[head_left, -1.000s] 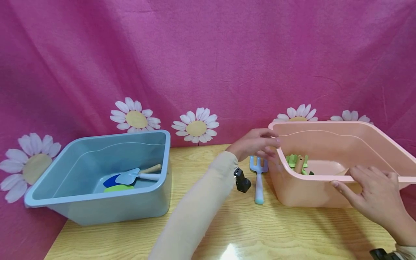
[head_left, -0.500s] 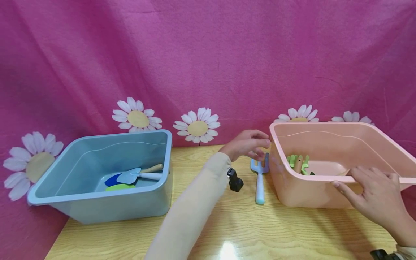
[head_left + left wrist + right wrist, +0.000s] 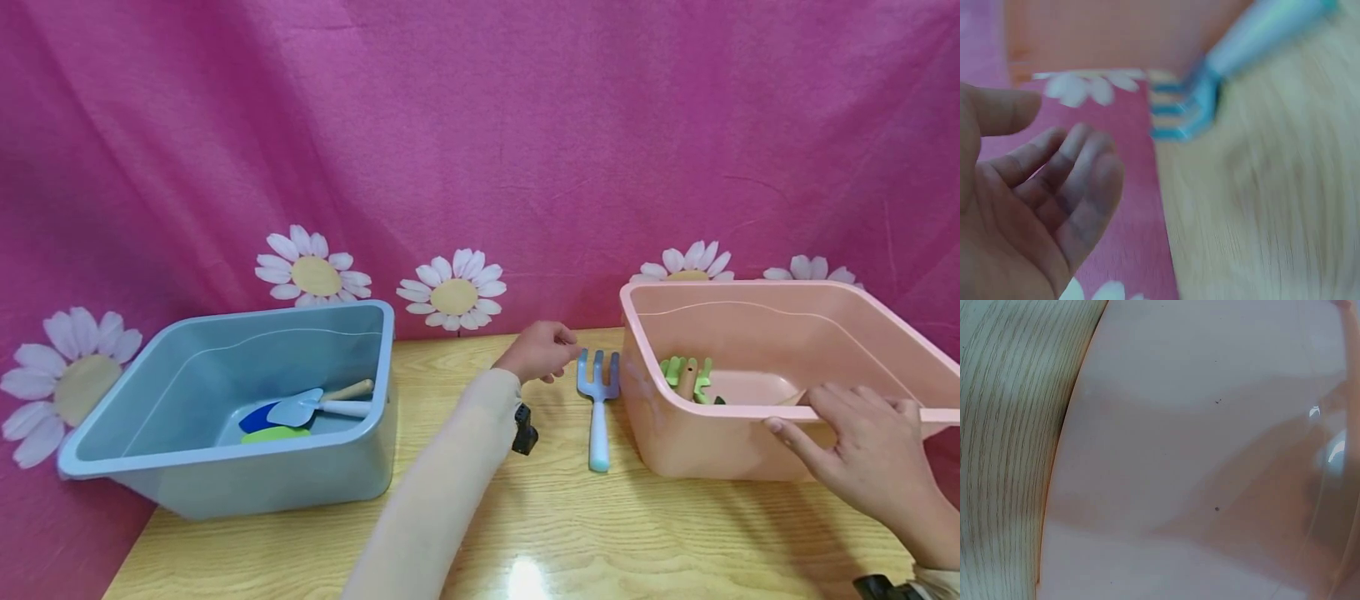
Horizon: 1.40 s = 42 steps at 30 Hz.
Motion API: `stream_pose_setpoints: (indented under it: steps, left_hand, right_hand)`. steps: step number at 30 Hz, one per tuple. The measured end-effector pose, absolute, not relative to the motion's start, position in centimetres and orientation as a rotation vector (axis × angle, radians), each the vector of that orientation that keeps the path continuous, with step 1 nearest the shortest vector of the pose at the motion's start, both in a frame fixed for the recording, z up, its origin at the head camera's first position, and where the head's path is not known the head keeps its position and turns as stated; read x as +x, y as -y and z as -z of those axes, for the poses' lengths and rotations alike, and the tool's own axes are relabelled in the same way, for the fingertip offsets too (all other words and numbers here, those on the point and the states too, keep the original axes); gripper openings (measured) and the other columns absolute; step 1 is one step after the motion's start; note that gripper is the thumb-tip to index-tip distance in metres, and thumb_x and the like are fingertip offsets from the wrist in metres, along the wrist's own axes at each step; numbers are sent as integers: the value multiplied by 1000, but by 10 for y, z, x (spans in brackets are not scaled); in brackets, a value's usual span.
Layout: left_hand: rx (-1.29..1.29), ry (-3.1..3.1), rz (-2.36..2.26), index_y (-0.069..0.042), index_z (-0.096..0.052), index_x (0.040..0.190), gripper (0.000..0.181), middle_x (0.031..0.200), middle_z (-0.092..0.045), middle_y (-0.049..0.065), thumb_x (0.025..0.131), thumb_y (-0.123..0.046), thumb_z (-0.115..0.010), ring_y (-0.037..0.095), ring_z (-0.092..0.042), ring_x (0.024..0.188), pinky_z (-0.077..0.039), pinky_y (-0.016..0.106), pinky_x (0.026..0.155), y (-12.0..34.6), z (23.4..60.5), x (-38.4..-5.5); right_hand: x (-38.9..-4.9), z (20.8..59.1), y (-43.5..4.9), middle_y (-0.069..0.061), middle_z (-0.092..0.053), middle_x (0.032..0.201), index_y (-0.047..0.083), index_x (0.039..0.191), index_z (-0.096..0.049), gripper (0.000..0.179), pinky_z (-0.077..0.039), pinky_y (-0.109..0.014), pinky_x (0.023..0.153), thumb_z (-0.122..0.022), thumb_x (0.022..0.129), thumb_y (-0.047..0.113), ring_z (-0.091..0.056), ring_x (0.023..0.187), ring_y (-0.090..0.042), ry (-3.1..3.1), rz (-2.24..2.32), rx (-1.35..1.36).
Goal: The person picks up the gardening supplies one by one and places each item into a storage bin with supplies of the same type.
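My left hand (image 3: 536, 350) is in the air just left of a small blue garden fork (image 3: 597, 417), its fingers loosely bent and holding nothing. In the left wrist view the palm of that hand (image 3: 1035, 200) shows, apart from the blurred fork (image 3: 1200, 106). The fork lies on the table, tines away from me, beside a pink tub (image 3: 705, 442). My right hand (image 3: 862, 442) grips the tub's front rim, fingers over the inside and thumb outside. Only the tub's wall (image 3: 1147, 456) and the table appear in the right wrist view.
A blue-grey tub (image 3: 262, 483) stands at the left, holding a light blue trowel (image 3: 296, 408) and other tools. Inside the pink tub lie a green rake-like tool (image 3: 703, 379) and a brown handle (image 3: 687, 379). A magenta flowered cloth (image 3: 480, 150) hangs behind the table (image 3: 570, 533).
My left hand has come away from the pink tub's left rim, moving left and lower, so the fork's tines are uncovered. The right hand has stayed on the front rim.
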<state>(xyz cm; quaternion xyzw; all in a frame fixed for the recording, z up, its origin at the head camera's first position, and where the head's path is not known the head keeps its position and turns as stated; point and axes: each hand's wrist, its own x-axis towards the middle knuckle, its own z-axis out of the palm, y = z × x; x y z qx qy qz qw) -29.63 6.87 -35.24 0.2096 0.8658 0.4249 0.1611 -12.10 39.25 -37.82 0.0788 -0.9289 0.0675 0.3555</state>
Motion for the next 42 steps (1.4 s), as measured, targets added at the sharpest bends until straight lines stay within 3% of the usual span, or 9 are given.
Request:
stream_pose_setpoints:
  steps: [6,21,24,26,29,32,42]
  left_hand:
    - [733,-2806,-587,-15,-63,131,37,133,-66,-2,98,-25,-52,18,-63,121,-53,36,97,-69,374,-297]
    - [674,-2791,-609,-19,-65,128,34,127,-69,-8,95,-24,-57,12,-66,113,-54,29,88,-96,415,-284]
    - [609,-2774,-646,-20,-68,121,31,118,-71,-8,94,-34,-60,11,-67,104,-54,29,81,-101,421,-280]
    - [571,-2757,-659,-19,-70,105,28,101,-72,-8,92,-42,-62,10,-65,88,-51,28,70,-104,425,-277]
    - [526,-2707,-706,-18,-63,74,32,68,-58,-7,88,-46,-67,9,-52,63,-40,26,55,-106,430,-273]
    - [477,-2672,-773,-17,-50,57,42,54,-45,-6,85,-41,-71,10,-44,52,-35,25,48,-110,433,-268]
    - [315,-2635,-899,-10,-58,66,28,59,-59,1,85,-26,-71,14,-61,46,-44,22,44,-120,434,-260]
  right_hand:
    - [-121,376,-392,12,-38,59,26,68,-48,39,-23,-51,70,-77,74,51,-46,63,-19,2369,-200,207]
    - [-122,379,-392,12,-41,59,25,68,-49,37,-23,-48,69,-77,74,49,-47,65,-22,2359,-206,218]
    - [-122,379,-392,12,-40,59,25,68,-50,38,-22,-47,68,-76,75,52,-47,65,-21,2353,-205,223]
    - [-121,379,-391,11,-42,60,24,69,-51,38,-22,-46,68,-75,76,53,-47,65,-22,2352,-207,222]
    - [-122,379,-390,9,-45,62,24,70,-52,38,-22,-46,68,-74,77,53,-49,66,-25,2354,-195,227]
    - [-122,379,-389,7,-46,63,24,69,-51,39,-23,-46,67,-73,78,55,-49,67,-26,2349,-188,232]
    - [-122,379,-392,6,-46,63,24,70,-50,38,-23,-48,69,-74,77,52,-50,68,-27,2362,-183,228]
